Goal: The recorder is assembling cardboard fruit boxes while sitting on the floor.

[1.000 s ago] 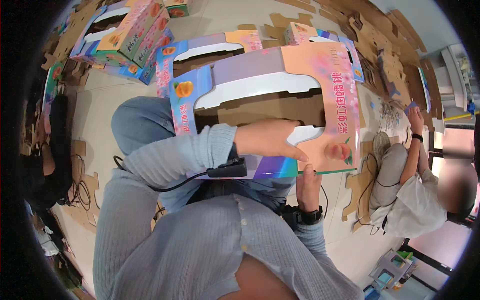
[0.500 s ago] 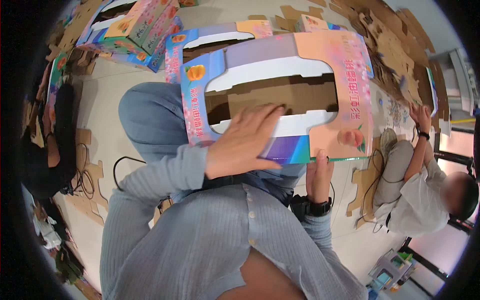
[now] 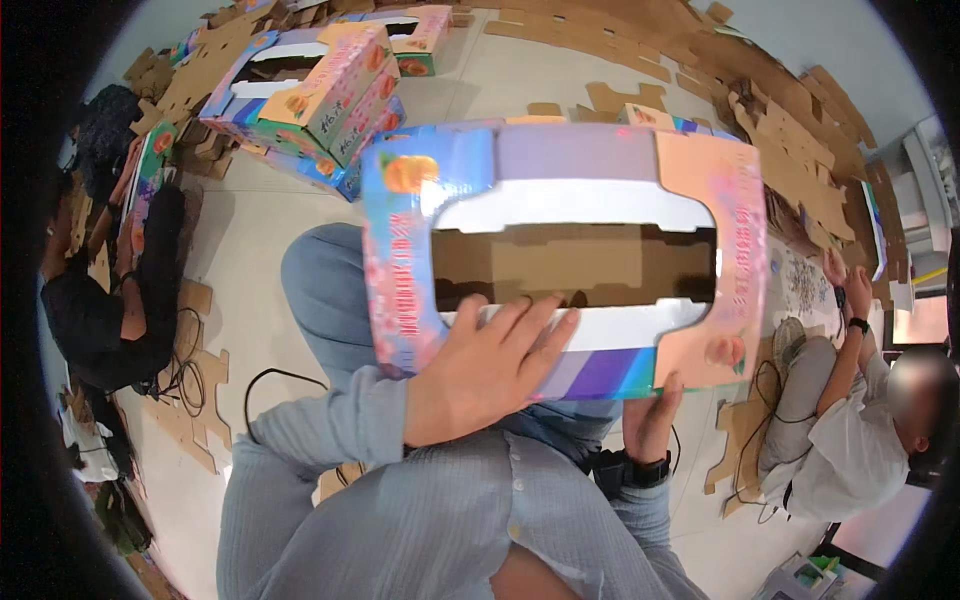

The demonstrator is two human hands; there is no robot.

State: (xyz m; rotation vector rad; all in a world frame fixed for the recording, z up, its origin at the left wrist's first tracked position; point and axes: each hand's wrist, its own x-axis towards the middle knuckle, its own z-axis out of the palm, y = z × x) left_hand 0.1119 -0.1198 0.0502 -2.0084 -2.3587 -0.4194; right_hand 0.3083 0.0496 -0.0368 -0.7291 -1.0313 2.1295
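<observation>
A colourful cardboard fruit carton [image 3: 600,150], printed with fruit and blossoms, is held up in front of me. Its top has a long cut-out opening edged in white, and the brown inside shows through it. My left hand [image 3: 490,370] lies on the near side of the top, fingers stretched out and apart, their tips at the opening's near edge. At the near right edge, my right hand [image 3: 652,425] grips the carton with the thumb against the side. Its other fingers are mostly hidden underneath.
More fruit cartons [image 3: 325,90] are stacked at the far left. Flat cardboard pieces [image 3: 570,35] lie across the far floor and both sides. One person [image 3: 120,300] sits at the left, another [image 3: 840,420] at the right. Black cables [image 3: 185,370] lie by the left person.
The carton has shifted lower and to the right in the view and now sits more level, both hands moving with it. The view has also shifted, showing more far floor.
</observation>
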